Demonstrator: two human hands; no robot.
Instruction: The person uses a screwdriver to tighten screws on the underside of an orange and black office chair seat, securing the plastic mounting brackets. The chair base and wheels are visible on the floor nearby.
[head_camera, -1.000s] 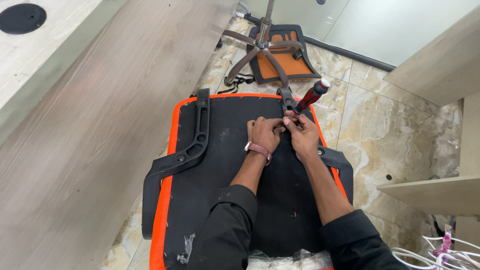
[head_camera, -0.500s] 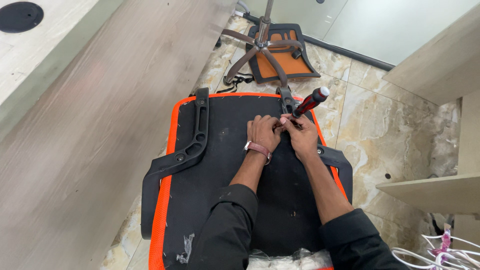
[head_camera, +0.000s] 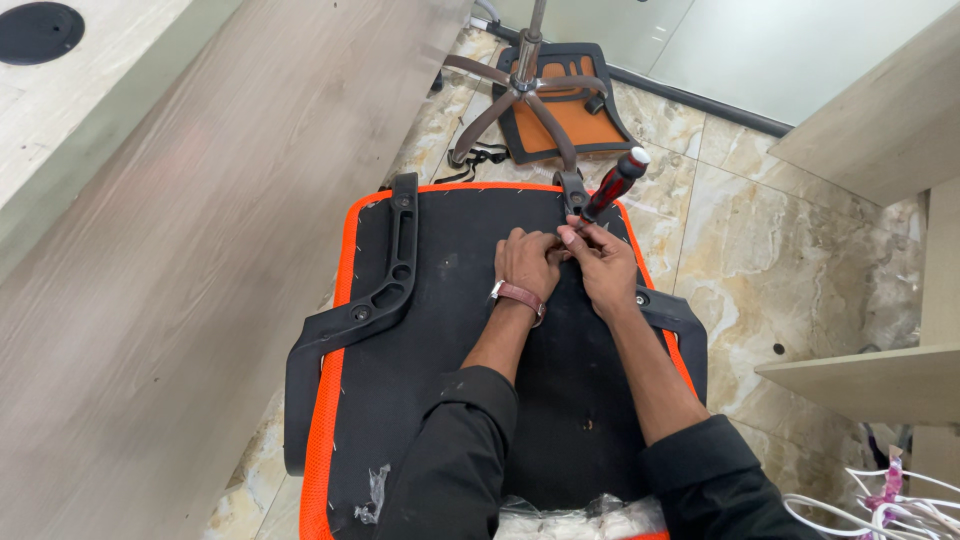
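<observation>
An upturned chair seat (head_camera: 440, 330), black underneath with an orange rim, lies on the floor before me. Black plastic armrests are bolted along its left side (head_camera: 370, 300) and right side (head_camera: 675, 320). My right hand (head_camera: 603, 262) grips a screwdriver (head_camera: 612, 187) with a red and black handle, tilted up to the right, its tip down on the seat near the far edge. My left hand (head_camera: 528, 262), with a brown wrist strap, is closed beside the tip, fingers touching my right hand. What it pinches is hidden.
A wooden desk panel (head_camera: 170, 250) runs along the left. A chair base with chrome column (head_camera: 525, 75) stands over an orange seat part (head_camera: 570, 125) on the marble floor beyond. Wooden shelves (head_camera: 880, 370) rise at right, with white cables (head_camera: 880, 500) at bottom right.
Both hands stay at the same spot on the seat. The screwdriver handle has shifted slightly, staying tilted up to the right.
</observation>
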